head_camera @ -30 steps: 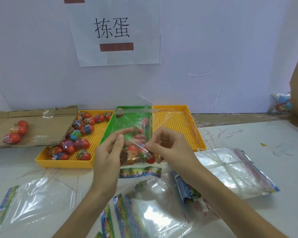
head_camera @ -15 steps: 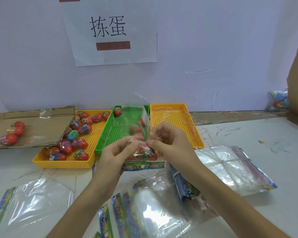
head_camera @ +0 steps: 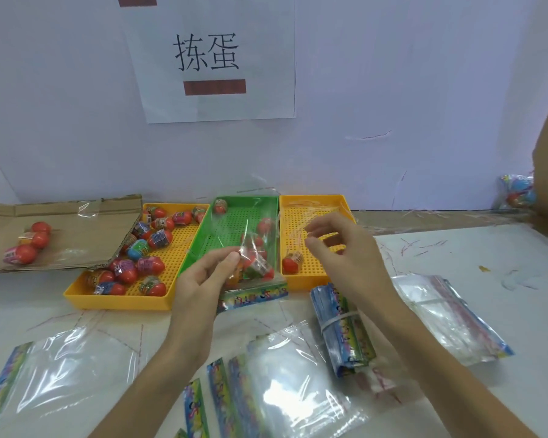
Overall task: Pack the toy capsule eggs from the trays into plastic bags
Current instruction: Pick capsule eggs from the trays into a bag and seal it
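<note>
My left hand [head_camera: 203, 279] pinches a clear plastic bag [head_camera: 253, 245] by its left side. The bag holds several red toy capsule eggs [head_camera: 257, 263] and stands over the near end of the green tray [head_camera: 244, 200]. Its printed colour strip hangs at the bottom. My right hand [head_camera: 342, 248] hovers apart from the bag, over the right yellow tray [head_camera: 314, 197]. Its fingers are loosely curled and slightly blurred, with nothing plainly in them. The left yellow tray [head_camera: 121, 300] holds several eggs. One egg [head_camera: 291, 262] lies in the right yellow tray and another egg [head_camera: 220, 205] at the green tray's far end.
Flat cardboard [head_camera: 76, 222] at the left carries three eggs [head_camera: 29, 245]. Empty clear bags [head_camera: 60, 374] lie near me, with more bags [head_camera: 298, 390] in front, a banded bundle [head_camera: 342, 327] and a stack [head_camera: 440, 317] to the right. A filled bag [head_camera: 516, 191] sits far right by the wall.
My right hand has let go of the bag's top and moved right, over the right yellow tray. My left hand keeps its hold on the bag.
</note>
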Action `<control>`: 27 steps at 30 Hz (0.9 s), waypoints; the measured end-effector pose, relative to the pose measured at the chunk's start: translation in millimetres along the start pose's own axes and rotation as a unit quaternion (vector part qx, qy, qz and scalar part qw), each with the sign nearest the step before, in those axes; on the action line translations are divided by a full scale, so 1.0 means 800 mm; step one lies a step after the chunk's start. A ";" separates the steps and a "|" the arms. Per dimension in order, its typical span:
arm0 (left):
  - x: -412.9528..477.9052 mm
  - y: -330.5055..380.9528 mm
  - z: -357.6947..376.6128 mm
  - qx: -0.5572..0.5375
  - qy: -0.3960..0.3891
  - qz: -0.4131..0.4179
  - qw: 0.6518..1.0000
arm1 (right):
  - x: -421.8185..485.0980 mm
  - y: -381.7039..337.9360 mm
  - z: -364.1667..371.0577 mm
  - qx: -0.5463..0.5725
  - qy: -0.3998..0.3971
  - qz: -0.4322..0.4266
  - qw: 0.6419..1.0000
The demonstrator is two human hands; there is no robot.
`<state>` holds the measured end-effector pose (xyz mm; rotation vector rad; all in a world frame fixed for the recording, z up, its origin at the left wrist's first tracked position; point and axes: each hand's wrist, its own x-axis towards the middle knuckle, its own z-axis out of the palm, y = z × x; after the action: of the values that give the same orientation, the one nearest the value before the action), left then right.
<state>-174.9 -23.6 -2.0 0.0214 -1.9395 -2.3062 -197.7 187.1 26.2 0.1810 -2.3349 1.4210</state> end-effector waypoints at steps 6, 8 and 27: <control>0.002 0.002 0.000 -0.073 0.008 -0.049 0.996 | -0.004 0.014 0.014 -0.277 -0.251 -0.024 0.927; 0.002 0.002 -0.001 -0.082 0.005 -0.044 0.996 | -0.005 0.013 0.013 -0.230 -0.225 -0.017 0.947; -0.012 0.005 0.012 0.152 -0.061 0.133 0.977 | -0.019 -0.040 -0.011 0.055 0.218 -0.223 0.948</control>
<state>-165.5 -14.1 3.2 -0.3378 -2.1834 -1.8676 -171.9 177.9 50.2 0.3613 -1.7217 1.2127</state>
